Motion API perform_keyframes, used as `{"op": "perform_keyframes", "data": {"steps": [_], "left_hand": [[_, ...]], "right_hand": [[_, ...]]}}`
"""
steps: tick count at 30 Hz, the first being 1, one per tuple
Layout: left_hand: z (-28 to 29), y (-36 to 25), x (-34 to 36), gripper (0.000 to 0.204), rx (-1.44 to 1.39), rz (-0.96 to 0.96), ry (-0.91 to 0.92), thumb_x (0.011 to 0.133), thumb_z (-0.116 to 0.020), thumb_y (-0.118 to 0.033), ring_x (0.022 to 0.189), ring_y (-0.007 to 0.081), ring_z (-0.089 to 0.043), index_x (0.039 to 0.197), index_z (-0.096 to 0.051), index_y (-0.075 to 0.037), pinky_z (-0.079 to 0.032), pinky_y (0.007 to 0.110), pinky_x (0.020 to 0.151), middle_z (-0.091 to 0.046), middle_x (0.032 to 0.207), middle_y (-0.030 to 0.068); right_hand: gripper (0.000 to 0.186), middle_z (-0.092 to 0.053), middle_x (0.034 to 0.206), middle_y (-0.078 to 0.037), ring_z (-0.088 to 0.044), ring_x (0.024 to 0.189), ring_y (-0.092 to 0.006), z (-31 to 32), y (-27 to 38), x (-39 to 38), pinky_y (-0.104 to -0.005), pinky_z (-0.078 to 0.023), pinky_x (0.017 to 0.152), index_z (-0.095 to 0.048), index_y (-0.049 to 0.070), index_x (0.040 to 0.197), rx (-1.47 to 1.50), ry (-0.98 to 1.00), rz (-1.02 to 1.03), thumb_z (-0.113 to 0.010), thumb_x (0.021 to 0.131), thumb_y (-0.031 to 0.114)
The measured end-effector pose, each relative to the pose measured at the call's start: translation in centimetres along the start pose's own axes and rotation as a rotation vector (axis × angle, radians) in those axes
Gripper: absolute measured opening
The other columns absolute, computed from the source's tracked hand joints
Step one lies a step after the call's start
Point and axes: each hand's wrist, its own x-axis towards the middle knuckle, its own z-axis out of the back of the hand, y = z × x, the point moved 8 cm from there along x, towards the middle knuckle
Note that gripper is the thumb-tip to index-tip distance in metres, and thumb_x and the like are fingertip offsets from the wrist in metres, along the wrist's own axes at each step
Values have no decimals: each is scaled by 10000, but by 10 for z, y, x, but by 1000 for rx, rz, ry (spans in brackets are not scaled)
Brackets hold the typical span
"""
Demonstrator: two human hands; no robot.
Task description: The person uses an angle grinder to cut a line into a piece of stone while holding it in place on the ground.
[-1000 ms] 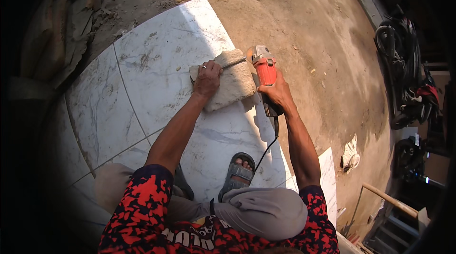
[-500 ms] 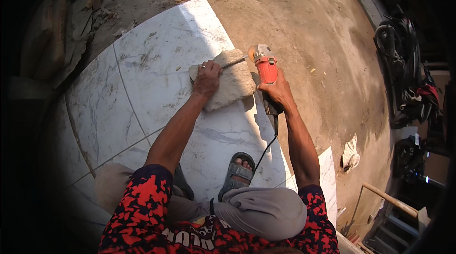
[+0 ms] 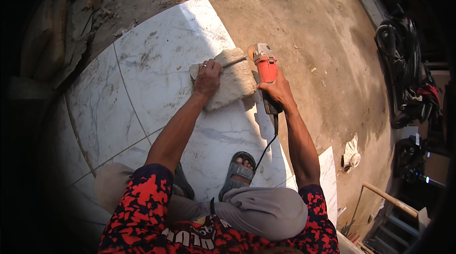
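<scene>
My right hand (image 3: 277, 89) is wrapped round the body of a red angle grinder (image 3: 267, 70) with a black rear end. Its orange-brown disc (image 3: 251, 52) touches or nearly touches the tip of a thin metal rod (image 3: 234, 61). The rod lies across a rough, pale stone block (image 3: 231, 86). My left hand (image 3: 207, 77), with a ring on one finger, is closed on the rod's other end and rests on the block. What part of the rod lies under those fingers is hidden. A black cord (image 3: 268, 147) runs from the grinder down toward my sandalled foot.
The block sits on white marbled tiles (image 3: 161, 59) whose edge meets bare dirt ground (image 3: 327, 64). A crumpled white cloth (image 3: 351, 153) lies to the right. Farther right are dark bundled items (image 3: 403, 64) and a wooden-handled tool (image 3: 389, 196). Sacks (image 3: 52, 35) stand at the far left.
Almost nothing differs. Both hands, the grinder and the rod keep nearly the same places, with only a tiny shift of the view.
</scene>
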Motion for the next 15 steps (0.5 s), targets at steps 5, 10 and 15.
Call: {"op": "perform_keyframes", "data": {"steps": [5,10,15], "left_hand": [[-2,6,-2,74,-24,11,-21,931,-580,-165,939,312,-554,940,-586,-92,-426,448,847,-560,958,109],[0,-1,0,71,-49,-2,-40,932,-577,-160,935,313,-556,938,-590,-90,-422,454,844,-565,961,113],[-1,2,0,67,-34,6,-23,929,-579,-154,928,316,-557,935,-589,-88,-420,461,842,-565,949,114]], "right_hand": [[950,-634,1179,-303,-643,1079,-424,-3,-3,0,-439,-511,915,-339,50,1463,-9,27,-40,-761,645,283],[954,-634,1183,-300,-640,1087,-423,1,-5,2,-437,-511,918,-338,52,1467,15,-5,-7,-758,643,287],[958,-634,1183,-301,-639,1085,-429,-2,-8,1,-443,-512,917,-333,57,1474,-2,-4,-13,-749,643,288]]}}
